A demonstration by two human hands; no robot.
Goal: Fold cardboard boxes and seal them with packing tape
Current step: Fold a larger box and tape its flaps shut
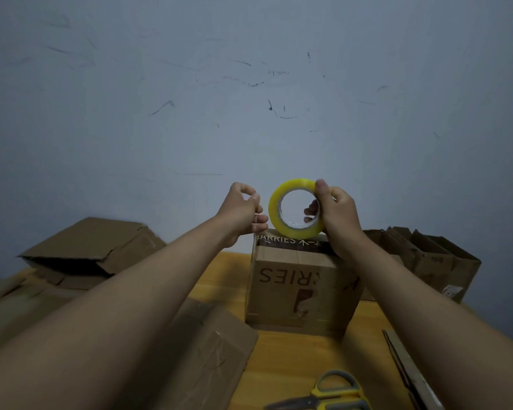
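- Where print can be read, it sits on the box [301, 287] standing in the middle of the desk [293, 365]: the near face shows "RIES" in large brown letters, upside down, and the dark strip along its top edge reads "ARRIES" beside a few white characters too small to make out.
- One tape roll [296, 208], yellowish and clear, stands on edge on top of that box, its open core facing the camera.
- The right hand [336, 216] grips the roll at its right side, thumb over the outer rim and fingers [311, 211] curled through the core.
- The left hand [243, 210] is just left of the roll, thumb and forefinger pinched together near the roll's edge; whether a tape end lies between them cannot be told.
- One pair of scissors [335, 393], yellow and grey handles, lies on the desk at the near edge.
- One ruler-like strip [409, 371] lies at the right, beside the scissors.
- Flattened cardboard [89, 250] is piled at the left, with one more piece [208, 353] lying nearer.
- Opened boxes [427, 258] stand at the right rear; one carries a small white label [452, 290], unreadable.
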